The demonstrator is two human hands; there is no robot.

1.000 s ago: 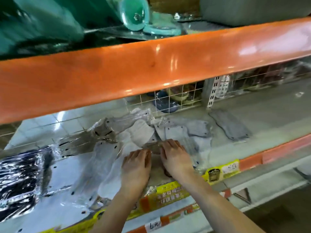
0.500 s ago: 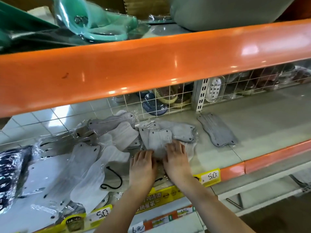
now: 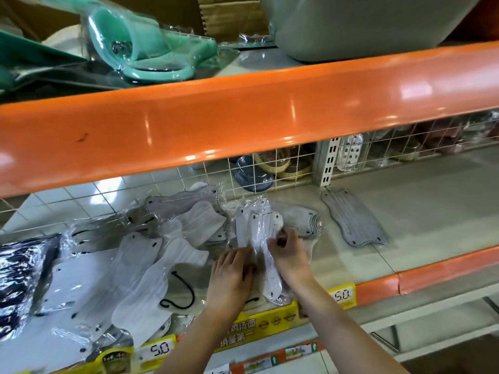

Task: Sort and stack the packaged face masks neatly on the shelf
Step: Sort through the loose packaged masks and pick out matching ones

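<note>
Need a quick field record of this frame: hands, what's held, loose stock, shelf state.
left hand: rests on the mask pile, fingers against the held pack
right hand: pinches the white mask pack
white mask pack: lifted at its far end, clear wrap, over the pile
mask pile: scattered, overlapping white and grey packs, unstacked
grey mask: lies alone, flat, to the right of the pile
shelf: bare on the right side
price tag: yellow, reads 5.0

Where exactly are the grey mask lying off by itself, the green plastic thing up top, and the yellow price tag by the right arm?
grey mask (image 3: 353, 221): head view, middle of its pleated face.
green plastic thing (image 3: 151, 54): head view, its wrapped body.
yellow price tag (image 3: 342, 295): head view, on the printed number.
</note>
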